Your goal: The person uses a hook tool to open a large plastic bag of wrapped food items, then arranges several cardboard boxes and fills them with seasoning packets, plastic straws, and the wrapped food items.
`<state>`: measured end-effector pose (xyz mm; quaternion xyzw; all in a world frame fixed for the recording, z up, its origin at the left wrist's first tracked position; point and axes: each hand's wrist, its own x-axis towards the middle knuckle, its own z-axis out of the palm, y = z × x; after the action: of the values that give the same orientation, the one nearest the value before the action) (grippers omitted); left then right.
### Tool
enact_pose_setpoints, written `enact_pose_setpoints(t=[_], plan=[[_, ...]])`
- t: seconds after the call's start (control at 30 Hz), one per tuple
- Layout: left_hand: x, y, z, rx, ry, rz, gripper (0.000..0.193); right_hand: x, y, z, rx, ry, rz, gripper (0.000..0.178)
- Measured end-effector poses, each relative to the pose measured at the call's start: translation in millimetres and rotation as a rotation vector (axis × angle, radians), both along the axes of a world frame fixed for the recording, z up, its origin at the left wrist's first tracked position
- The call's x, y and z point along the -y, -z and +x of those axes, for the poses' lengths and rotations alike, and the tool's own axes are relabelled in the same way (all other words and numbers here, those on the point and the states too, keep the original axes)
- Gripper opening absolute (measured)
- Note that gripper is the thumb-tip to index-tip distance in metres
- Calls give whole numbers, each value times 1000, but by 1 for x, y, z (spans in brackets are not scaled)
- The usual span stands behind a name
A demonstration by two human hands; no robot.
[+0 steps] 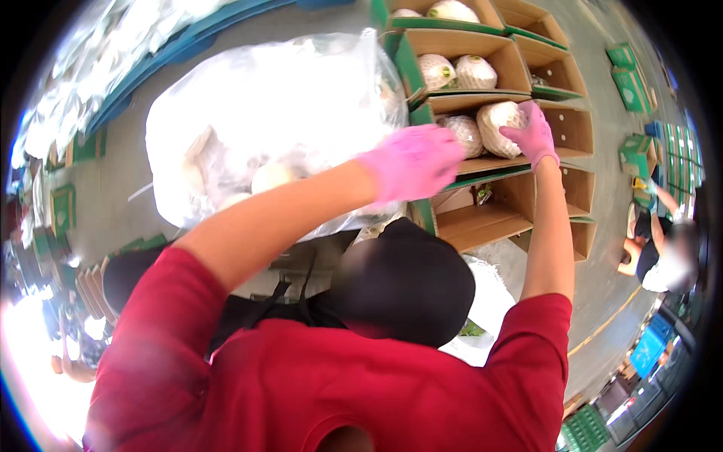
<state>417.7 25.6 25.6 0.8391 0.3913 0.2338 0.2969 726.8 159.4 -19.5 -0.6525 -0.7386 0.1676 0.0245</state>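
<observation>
My right hand [533, 135], in a pink glove, is closed on the right side of a round pale fruit [500, 129] in a white foam net. The fruit sits at the right end of a compartment in a green and brown cardboard box [565, 128]. Beside it on the left lies another netted fruit [461, 134]. My left hand [418, 162], also pink-gloved, is at the box's left edge with its fingers reaching toward that second fruit; they look apart and hold nothing I can see. Left of it stands a large clear plastic bag [279, 113] with pale round fruit inside.
More open boxes [497, 45] stand in a row beyond, some with netted fruit. A nearer box [482, 215] holds a small green item. Just in front of me is a person's black cap [407, 282]. Another person [666, 248] works at the far right. A blue pallet edge [188, 45] lies upper left.
</observation>
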Motion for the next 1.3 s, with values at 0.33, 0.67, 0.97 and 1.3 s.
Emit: enact_pose_setpoints(t=[0.33, 0.67, 0.97, 1.3], plan=[[-128, 132, 140, -700, -127, -413, 102, 42, 12, 4, -94, -100, 243, 63], [-115, 130, 108, -861, 219, -103, 71, 28, 8, -21, 166, -116, 147, 68], [-102, 23, 47, -1010, 508, -326, 35, -2, 79, -65, 352, -341, 87, 33], [107, 8, -277, -12, -746, -428, 27, 52, -98, -248, -38, -695, -523, 32]])
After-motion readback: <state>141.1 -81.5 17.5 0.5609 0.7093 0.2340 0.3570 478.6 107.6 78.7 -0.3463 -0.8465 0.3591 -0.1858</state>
